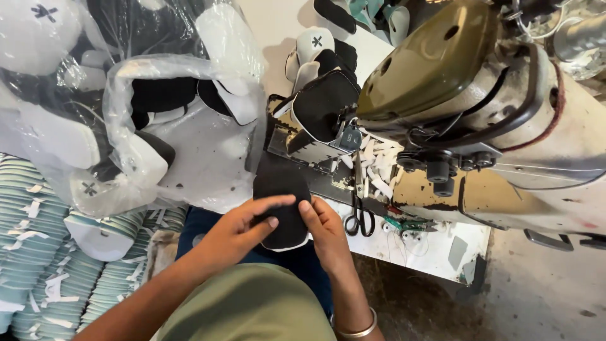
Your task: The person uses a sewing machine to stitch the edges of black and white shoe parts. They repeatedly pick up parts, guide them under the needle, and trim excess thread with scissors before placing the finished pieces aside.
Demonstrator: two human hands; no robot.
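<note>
Both my hands hold a black padded shoe piece (282,189) with a white edge, just in front of my lap. My left hand (243,228) grips its left side, thumb across the black face. My right hand (325,228) pinches its right lower edge; a metal bangle (358,329) sits on that wrist. Beyond the piece, another black and white shoe part (323,104) sits under the head of the olive-green sewing machine (480,88).
A clear plastic bag (158,113) of black and white shoe parts lies at the left. Stacks of pale teal and white pieces (38,252) fill the lower left. Black-handled scissors (360,218) and white scraps (379,164) lie on the worn white machine table (435,249).
</note>
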